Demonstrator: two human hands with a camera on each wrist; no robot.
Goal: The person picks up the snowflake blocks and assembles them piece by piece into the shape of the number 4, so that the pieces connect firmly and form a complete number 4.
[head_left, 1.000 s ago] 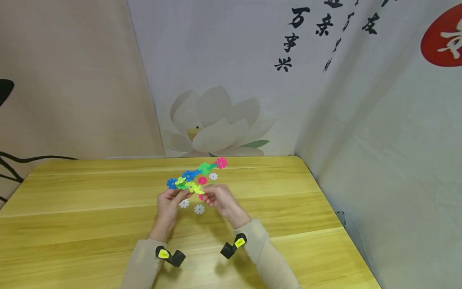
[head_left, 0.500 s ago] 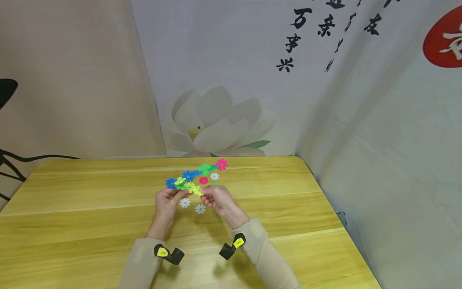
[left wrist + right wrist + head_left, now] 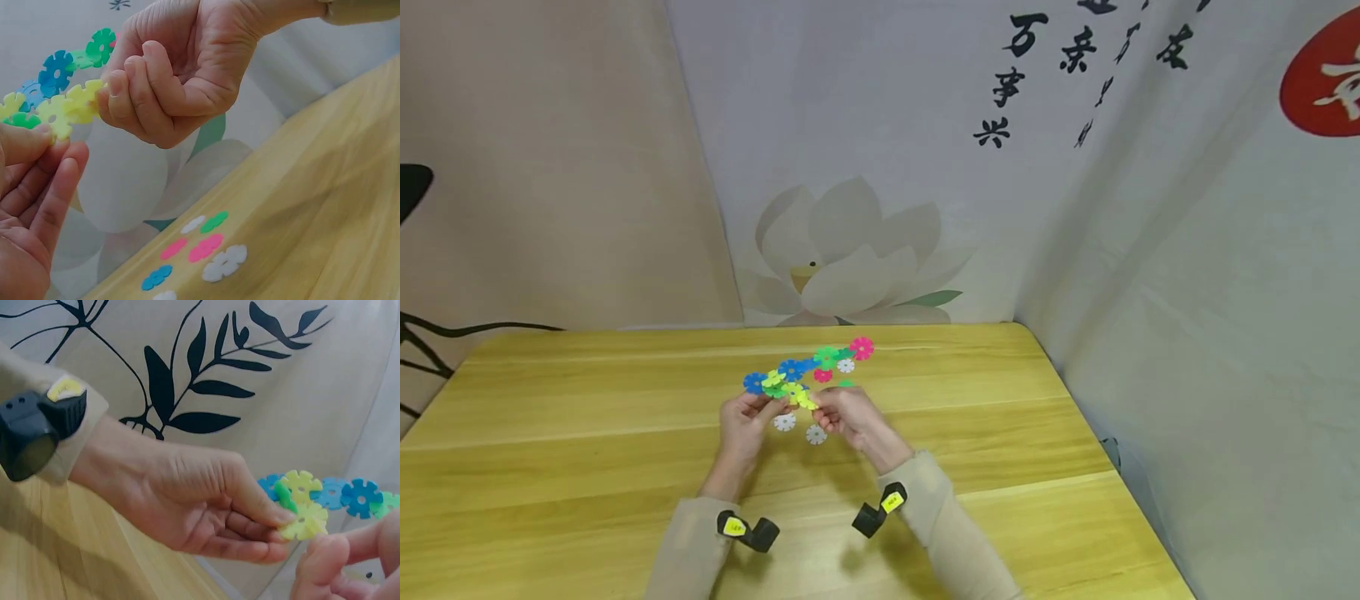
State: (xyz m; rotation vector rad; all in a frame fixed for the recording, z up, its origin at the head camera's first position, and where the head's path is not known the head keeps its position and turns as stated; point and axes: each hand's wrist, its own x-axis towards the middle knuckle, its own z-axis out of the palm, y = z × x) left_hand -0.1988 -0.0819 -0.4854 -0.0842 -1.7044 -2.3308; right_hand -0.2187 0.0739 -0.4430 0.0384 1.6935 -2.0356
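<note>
Both hands hold up a chain of interlocking snowflake discs (image 3: 792, 370) in blue, yellow, green and pink. My left hand (image 3: 741, 429) pinches it between thumb and fingers at a yellow disc (image 3: 303, 520) beside a green one. At the near end, my right hand (image 3: 859, 417) pinches another yellow disc (image 3: 82, 101), its other fingers curled in the left wrist view. A branch of blue and green discs runs away to a pink disc (image 3: 862, 348) at the far tip. The chain is raised above the table, and the right fingertips partly hide its end.
Loose discs lie on the wooden table (image 3: 587, 467) below the hands: white ones (image 3: 816, 434), pink ones (image 3: 206, 247), a green one (image 3: 214, 222) and a blue one (image 3: 156, 277). A fabric backdrop (image 3: 865, 108) stands behind the table and another along its right side.
The chain's far branch with the pink tip has dipped lower. Both hands have shifted slightly left, still pinching the chain.
</note>
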